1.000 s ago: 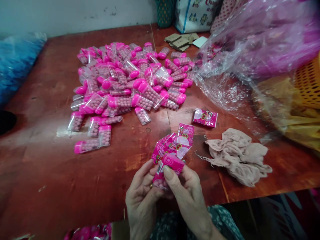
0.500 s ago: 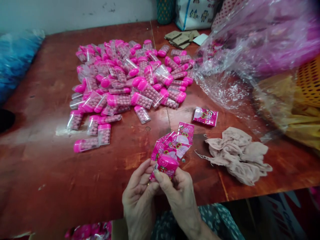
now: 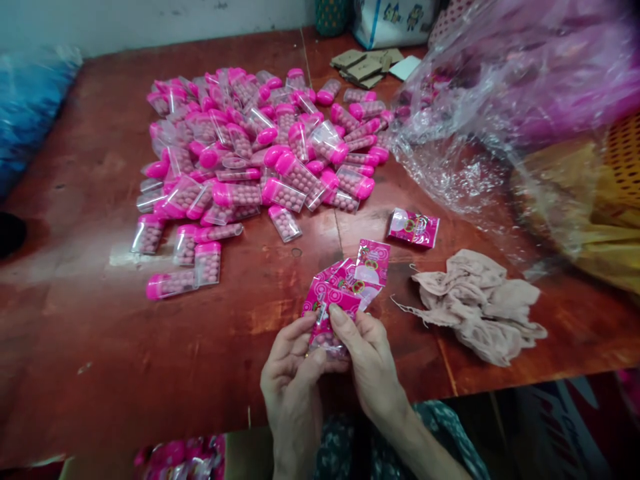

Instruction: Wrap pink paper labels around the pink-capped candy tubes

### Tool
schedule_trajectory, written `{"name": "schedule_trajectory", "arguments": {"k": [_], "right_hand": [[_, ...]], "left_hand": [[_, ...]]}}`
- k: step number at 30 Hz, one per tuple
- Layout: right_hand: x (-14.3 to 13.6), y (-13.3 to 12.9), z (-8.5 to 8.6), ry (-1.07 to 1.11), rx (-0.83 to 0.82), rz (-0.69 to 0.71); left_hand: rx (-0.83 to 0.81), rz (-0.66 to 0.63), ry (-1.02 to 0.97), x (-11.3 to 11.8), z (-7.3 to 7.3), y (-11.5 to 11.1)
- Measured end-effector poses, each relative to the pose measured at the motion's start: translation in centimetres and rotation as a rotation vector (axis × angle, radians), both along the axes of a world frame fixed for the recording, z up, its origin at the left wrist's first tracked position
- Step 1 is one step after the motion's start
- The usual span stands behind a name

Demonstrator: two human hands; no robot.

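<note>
Between both hands is a small clear candy box [image 3: 327, 341] with pink balls at its lower end and a printed pink sleeve over its upper part. My left hand [image 3: 296, 383] holds its left side and lower end, fingers bent round it. My right hand [image 3: 369, 357] grips the right side, thumb on the printed front. Just beyond lie several flat printed pink sleeves [image 3: 373, 261], overlapping. A stack of the same sleeves [image 3: 414, 228] sits farther right. A large heap of pink-capped candy boxes [image 3: 237, 193] spreads over the table behind.
A crumpled beige cloth [image 3: 477, 303] lies right on the red table [image 3: 200, 360]. Clear plastic [image 3: 465, 160] and an orange basket [image 3: 625, 157] are at the right. Cardboard pieces [image 3: 364, 68] lie at the back, a blue bag [image 3: 30, 113] far left.
The held box's clear lower end with pink balls now shows, where a pink cap and sleeve showed before. Both hands have shifted slightly right, and the right thumb sits higher on the front.
</note>
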State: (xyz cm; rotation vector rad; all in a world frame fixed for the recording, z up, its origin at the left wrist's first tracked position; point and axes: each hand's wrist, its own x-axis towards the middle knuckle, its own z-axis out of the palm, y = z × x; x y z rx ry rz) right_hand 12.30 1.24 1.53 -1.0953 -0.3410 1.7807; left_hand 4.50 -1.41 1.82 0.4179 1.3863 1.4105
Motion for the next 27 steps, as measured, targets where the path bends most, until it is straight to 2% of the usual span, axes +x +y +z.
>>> {"name": "schedule_trajectory", "arguments": {"k": [6, 11, 14, 18, 21, 25, 27], "right_hand": [[-0.3, -0.3, 0.4, -0.103, -0.017, -0.034], [-0.5, -0.2, 0.3, -0.154, -0.016, -0.013], [-0.5, -0.1, 0.0, -0.231, 0.018, -0.016], [-0.7, -0.2, -0.1, -0.328, 0.046, 0.006], [-0.9, -0.5, -0.1, -0.308, 0.086, 0.052], [-0.8, -0.7, 0.1, -0.375, 0.137, 0.143], [-0.4, -0.8, 0.3, -0.479, 0.145, 0.172]], "left_hand": [[-0.026, -0.061, -0.071, 0.4, 0.2, 0.6], [-0.061, -0.048, -0.051, 0.1, -0.2, 0.7], [-0.011, -0.093, -0.093, 0.0, -0.4, 0.5], [-0.047, -0.06, -0.126, 0.1, -0.4, 0.5], [-0.069, -0.034, -0.123, 0.2, -0.1, 0.6], [-0.088, -0.117, -0.175, -0.1, 0.6, 0.5], [-0.106, -0.182, -0.111, -0.5, 0.9, 0.4]]}}
